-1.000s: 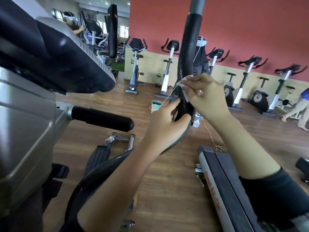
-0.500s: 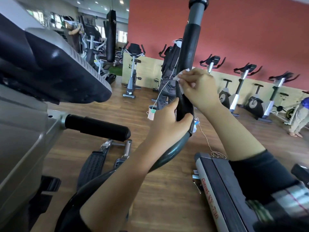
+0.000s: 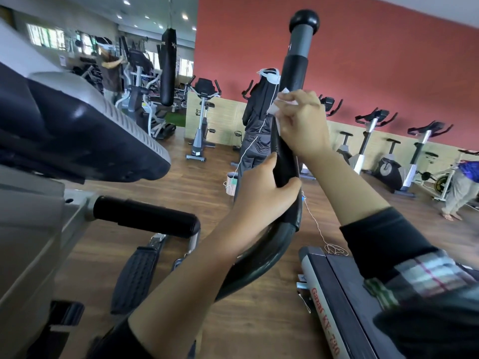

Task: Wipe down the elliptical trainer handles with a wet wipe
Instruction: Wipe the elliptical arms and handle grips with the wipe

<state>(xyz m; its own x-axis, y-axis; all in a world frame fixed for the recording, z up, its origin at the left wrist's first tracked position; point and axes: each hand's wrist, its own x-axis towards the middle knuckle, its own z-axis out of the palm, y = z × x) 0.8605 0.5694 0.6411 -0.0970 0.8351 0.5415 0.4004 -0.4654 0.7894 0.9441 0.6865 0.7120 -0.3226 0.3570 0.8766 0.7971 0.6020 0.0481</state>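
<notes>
A tall black padded elliptical handle [image 3: 294,73] rises in the middle of the head view, ending in a grey neck and a round black knob. My right hand [image 3: 303,123] presses a white wet wipe [image 3: 275,107] against the handle's padded part, fingers closed around it. My left hand [image 3: 261,193] grips the handle lower down, where it curves toward me. A short black fixed grip [image 3: 145,216] sticks out from the grey machine body on the left.
The elliptical's console [image 3: 77,130] looms at upper left, its pedal [image 3: 134,278] below. A treadmill edge [image 3: 334,299] lies at lower right. A person in black [image 3: 256,130] stands behind the handle; another person walks at far right. Exercise bikes line the red wall.
My right hand with the wipe has slid upward along the handle. The view has tilted up, so the knob at the top shows. My left hand keeps its grip lower down.
</notes>
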